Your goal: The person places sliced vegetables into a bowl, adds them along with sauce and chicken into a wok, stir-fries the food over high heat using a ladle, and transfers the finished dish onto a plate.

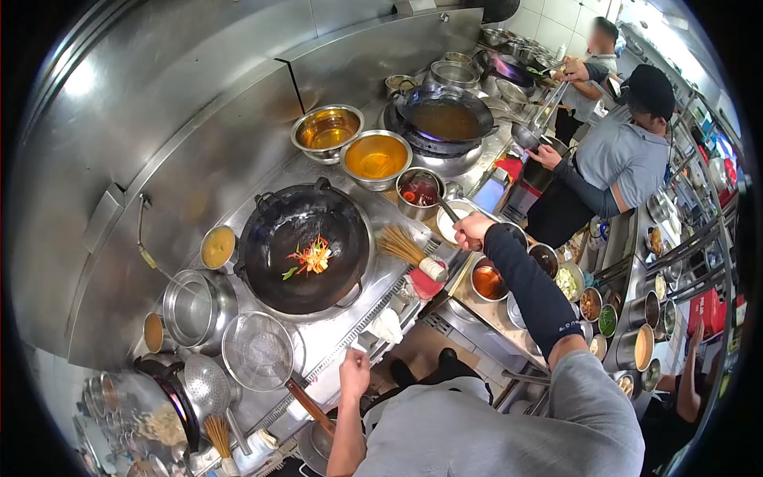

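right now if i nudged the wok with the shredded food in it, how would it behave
The wok would probably feel stiff and fairly heavy, being a broad, dark metal bowl. Its curved body might rock rather than slide flat. The shredded food, lying in a small loose pile, could shift across the glinting surface.

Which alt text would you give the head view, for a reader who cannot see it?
A person's right hand holds a long-handled tool at a metal pot of red liquid; to the left, a black wok contains colourful shredded food. The left hand is near a wooden-handled strainer, and other people stand farther along the kitchen.
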Available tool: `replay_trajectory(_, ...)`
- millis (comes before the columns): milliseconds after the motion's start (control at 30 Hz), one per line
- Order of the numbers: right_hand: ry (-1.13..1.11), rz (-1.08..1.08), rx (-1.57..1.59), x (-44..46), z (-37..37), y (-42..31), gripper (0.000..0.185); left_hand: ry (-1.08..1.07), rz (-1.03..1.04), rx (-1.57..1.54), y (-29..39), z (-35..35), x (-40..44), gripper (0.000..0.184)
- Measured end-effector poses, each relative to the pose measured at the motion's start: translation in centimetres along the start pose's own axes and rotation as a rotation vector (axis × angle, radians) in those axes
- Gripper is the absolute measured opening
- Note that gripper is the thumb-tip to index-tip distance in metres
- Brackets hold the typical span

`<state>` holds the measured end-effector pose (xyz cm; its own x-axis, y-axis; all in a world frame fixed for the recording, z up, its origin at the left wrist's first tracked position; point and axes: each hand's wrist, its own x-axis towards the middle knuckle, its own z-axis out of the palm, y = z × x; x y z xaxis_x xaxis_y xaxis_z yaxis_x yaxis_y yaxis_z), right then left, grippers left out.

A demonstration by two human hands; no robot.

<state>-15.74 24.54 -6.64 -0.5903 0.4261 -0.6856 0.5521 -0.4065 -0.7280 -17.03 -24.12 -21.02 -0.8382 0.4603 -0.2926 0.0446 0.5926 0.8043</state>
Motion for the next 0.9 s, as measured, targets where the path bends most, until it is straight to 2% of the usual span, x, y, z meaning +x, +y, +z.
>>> replay_trajectory(167,-0.395,0.092,0.811,-1.3,-2.4,2.7,0.008,-0.113,-0.151,-0.078,-2.8,1.6,-2.3,0.026)
replay_trajectory(200,-0.406,0.117,0.839,-2.0,-2.8,3.0,0.009,-0.129,-0.104,0.052,-3.2,1.6,-2.4,0.027)
replay_trajectory(300,-0.469,0.159,0.954,-4.1,-3.5,3.6,0.017,-0.145,-0.097,0.117,-6.3,2.9,-2.5,0.028)
replay_trajectory(400,-0.517,0.111,0.911,-4.6,-4.9,4.2,0.022,-0.194,-0.309,0.051,-5.0,2.8,-3.1,0.031)
replay_trajectory(500,-0.541,0.095,0.919,-5.6,-6.2,3.8,0.022,-0.135,-0.305,0.061,-10.7,4.5,-4.1,0.025)
replay_trajectory(667,-0.482,0.047,0.853,-7.0,-7.7,2.9,0.025,0.048,-0.57,-0.055,-14.2,6.6,-7.4,0.027)
replay_trajectory(767,-0.44,0.037,0.807,-7.3,-7.9,2.7,0.027,-0.033,-0.718,-0.038,-20.4,7.7,-9.5,0.028)
replay_trajectory(867,-0.4,-0.022,0.74,-8.1,-7.4,2.5,0.025,-0.49,-0.146,0.9,-27.1,8.9,-12.4,0.028)
replay_trajectory(900,-0.368,-0.039,0.703,-8.5,-7.1,2.4,0.025,-0.419,-0.033,0.848,-27.4,8.7,-13.9,0.026)
